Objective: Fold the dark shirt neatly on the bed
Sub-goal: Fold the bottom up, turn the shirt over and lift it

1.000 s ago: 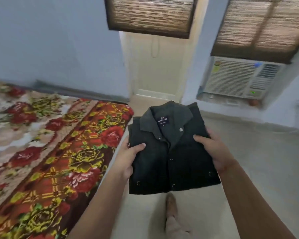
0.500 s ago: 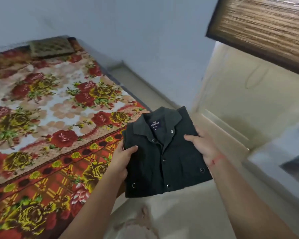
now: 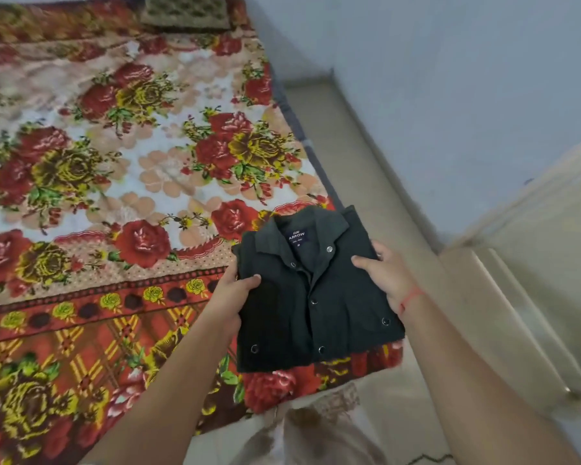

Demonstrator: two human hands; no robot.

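gripping the folded dark shirt [image 3: 332, 317] by its side edges, left hand [image 3: 230, 297] and right hand [image 3: 384, 273] both thumbs on top, over a corner of the bed [image 3: 114, 169].

Cream panelled door [image 3: 550, 263], nothing fancy. Blue-grey wall [image 3: 450, 78] butts up against its left side, beige floor [image 3: 366, 146] runs left of it, and an olive quilted cushion [image 3: 185, 11] sits way off to its upper left.
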